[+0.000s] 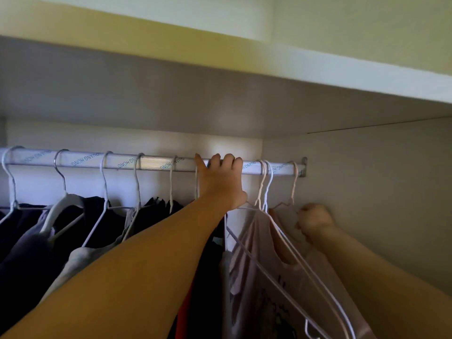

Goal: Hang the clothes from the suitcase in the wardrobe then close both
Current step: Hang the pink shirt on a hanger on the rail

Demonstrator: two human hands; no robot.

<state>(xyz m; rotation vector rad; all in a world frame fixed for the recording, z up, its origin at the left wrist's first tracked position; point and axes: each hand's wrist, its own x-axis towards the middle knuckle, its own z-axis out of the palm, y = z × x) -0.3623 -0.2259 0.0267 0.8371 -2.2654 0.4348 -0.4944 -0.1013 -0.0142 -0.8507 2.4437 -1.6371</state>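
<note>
The metal wardrobe rail (151,163) runs across the view and carries several wire hangers. My left hand (220,182) reaches up to it with fingers curled over the top. The white hanger (276,275) spreads out from under the heel of that hand. A pale pink printed top (259,297) hangs there among white hangers. My right hand (314,220) is lower, by the right wall. It is closed in a fist, gripping the shoulder wire of the pink hanger (292,189) at the rail's right end. The suitcase is out of view.
Dark and grey garments (73,231) fill the left part of the rail on white hangers. The wardrobe's right side wall (379,192) stands right behind my right hand. A shelf board (220,99) sits low above the rail.
</note>
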